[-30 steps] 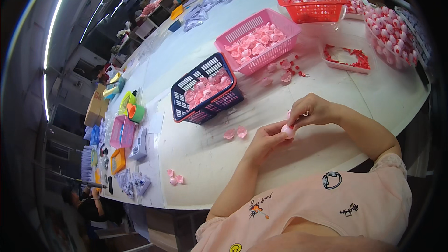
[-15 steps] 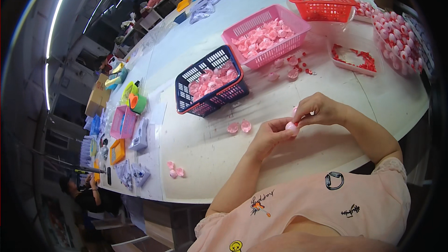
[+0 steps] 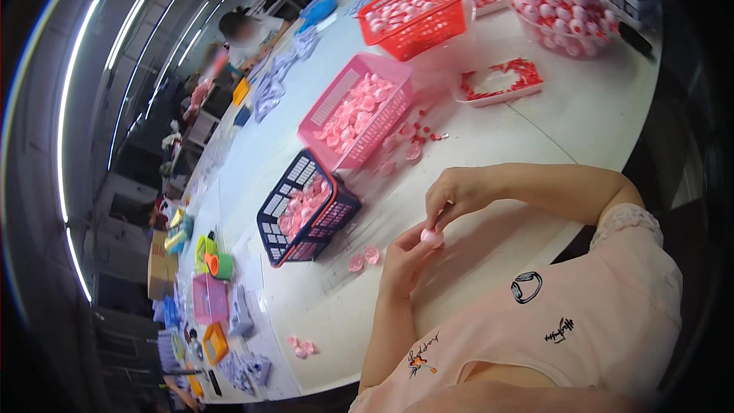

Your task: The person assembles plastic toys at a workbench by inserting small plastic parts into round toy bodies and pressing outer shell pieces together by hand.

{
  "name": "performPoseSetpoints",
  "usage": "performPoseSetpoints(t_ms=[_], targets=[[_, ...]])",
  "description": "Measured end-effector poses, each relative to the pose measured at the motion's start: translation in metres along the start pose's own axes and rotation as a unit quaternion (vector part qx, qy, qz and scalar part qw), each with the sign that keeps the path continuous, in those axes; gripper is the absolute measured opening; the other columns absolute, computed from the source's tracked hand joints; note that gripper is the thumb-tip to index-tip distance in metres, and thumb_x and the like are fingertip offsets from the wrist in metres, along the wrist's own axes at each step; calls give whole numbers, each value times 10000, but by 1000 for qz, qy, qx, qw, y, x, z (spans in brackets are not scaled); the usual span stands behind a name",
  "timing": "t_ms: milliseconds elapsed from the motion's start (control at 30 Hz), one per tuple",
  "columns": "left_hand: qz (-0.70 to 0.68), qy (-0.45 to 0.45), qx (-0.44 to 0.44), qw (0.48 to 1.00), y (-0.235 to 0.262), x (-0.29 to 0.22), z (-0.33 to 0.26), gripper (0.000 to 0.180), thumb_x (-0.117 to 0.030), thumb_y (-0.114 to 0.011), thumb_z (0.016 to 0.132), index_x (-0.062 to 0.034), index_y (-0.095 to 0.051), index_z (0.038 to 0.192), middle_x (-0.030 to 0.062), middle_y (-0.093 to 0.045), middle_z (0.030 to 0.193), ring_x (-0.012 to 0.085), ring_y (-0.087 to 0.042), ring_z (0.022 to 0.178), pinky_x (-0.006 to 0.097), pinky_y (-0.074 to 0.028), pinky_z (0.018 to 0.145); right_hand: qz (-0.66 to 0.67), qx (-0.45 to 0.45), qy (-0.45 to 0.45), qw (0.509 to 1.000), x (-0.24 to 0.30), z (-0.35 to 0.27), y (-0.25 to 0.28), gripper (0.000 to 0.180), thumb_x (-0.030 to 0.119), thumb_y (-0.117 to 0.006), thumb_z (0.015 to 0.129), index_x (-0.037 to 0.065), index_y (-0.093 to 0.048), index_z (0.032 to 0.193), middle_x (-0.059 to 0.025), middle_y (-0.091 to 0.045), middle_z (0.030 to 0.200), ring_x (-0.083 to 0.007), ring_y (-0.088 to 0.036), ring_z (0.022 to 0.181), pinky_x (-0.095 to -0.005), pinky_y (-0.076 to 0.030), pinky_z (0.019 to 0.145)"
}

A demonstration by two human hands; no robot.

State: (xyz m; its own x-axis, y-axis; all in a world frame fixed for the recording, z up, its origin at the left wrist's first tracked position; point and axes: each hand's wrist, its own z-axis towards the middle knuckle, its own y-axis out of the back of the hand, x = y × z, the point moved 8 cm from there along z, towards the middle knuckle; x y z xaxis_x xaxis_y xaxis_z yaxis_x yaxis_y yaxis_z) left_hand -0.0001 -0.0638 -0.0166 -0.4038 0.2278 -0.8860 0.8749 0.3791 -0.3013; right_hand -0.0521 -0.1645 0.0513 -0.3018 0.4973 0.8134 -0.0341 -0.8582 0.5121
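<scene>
My left hand grips a small pale pink plastic ball between thumb and fingers, just above the table in front of me. Over the top of that ball, my right hand is pinched and its fingertips touch it. Whatever the right fingertips hold is hidden. On the table to the left of my hands lie two translucent pink half shells. Beyond my hands are loose pink shells and small red pieces.
Pink shells fill a navy basket and a pink basket. Farther back stand a red basket, a shallow tray of red bits and a clear bowl of pink-and-red balls. More shell pieces lie near the table's left edge.
The whole view has shifted and tilted, so the baskets appear farther left. My hands stay together at the ball. A red bit seen at my right fingertips earlier is out of sight.
</scene>
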Motion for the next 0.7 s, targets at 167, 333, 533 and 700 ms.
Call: performPoseSetpoints(t_ms=[167,333,533,700], targets=[[-10,-25,36,999,3,5,-1,441,-133,-676,730,43,-520,1103,96,-577,1012,176,-570,875,304,-493,730,32,28,35,999,11,-5,-7,143,92,-670,713,93,-672,856,-56,-623,749,-169,-592,682,-267,-454,600],[-19,-8,37,999,6,8,-1,435,-128,-670,733,40,-521,1105,105,-582,1000,177,-581,842,299,-500,713,28,13,19,999,9,-5,-8,140,135,-684,703,99,-676,838,-46,-628,754,-160,-591,675,-270,-451,601],[-7,-19,2,1000,8,3,1,438,-127,-667,732,49,-516,1103,122,-580,997,183,-589,832,306,-509,723,-4,11,-24,1000,1,-3,-4,155,182,-686,690,89,-678,813,-48,-633,743,-154,-589,674,-267,-447,605],[-4,-14,44,999,8,4,-3,423,-122,-655,739,56,-515,1096,131,-577,1007,189,-595,824,303,-514,721,62,35,12,997,3,-1,-12,153,201,-693,689,104,-679,807,-42,-624,721,-159,-575,644,-266,-434,575]])
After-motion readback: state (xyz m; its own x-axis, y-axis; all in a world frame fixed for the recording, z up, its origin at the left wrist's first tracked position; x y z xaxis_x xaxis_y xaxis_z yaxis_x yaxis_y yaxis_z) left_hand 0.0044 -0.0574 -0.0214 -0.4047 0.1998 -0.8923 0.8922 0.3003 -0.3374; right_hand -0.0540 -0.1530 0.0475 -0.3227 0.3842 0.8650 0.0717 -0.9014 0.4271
